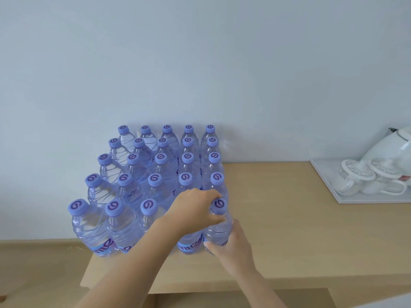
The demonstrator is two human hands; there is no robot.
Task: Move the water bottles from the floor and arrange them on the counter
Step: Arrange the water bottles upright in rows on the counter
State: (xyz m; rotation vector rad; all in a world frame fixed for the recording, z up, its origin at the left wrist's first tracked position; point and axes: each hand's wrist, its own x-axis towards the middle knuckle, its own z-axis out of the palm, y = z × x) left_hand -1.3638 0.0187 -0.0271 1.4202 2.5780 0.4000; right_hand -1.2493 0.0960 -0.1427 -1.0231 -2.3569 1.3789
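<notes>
Grip of both hands, left hand (195, 210) at neck, right hand (231, 245) low on bottle (219, 227)

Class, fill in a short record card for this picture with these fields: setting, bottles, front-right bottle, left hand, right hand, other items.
setting: wooden counter against a pale wall
bottles: clear water bottles with purple caps, upright in a grid of five rows
front-right bottle: upright on the counter, held by both hands
left hand: grips it at the neck, just under the cap
right hand: holds its lower body
other items: white tray at the right with cups and a white kettle
</notes>
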